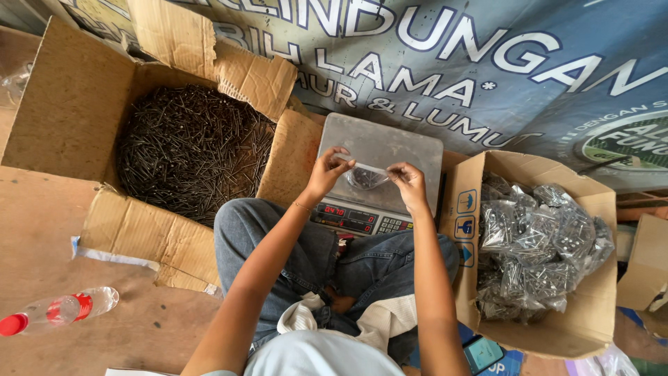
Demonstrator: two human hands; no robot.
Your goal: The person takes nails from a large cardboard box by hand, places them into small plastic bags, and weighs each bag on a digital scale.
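Hands did the work here, both held up over a grey weighing scale that sat in front of the person's crossed legs. The left hand pinched the left end of a small clear bag, with finger and thumb closed tight on the top edge. The right hand pinched the right end the same way. Between them the top of the bag was pulled out straight, likely so the mouth could be pressed closed. The bag hung just above the scale's flat top, and a little dark heap, probably screws, sat in its bottom.

At ten o'clock from the hands stood a big open cardboard box with its flaps folded out. It held a deep pile of loose dark screws, close enough for the left arm to reach. At three o'clock stood a smaller open cardboard box. It was filled with many small clear bags that looked already packed with screws. It stood just beside the scale, so a bag could go in with a short move.

At eight o'clock a plastic bottle with a red cap lay on its side on the brown floor. A phone lay near the person's right elbow, at about five o'clock.
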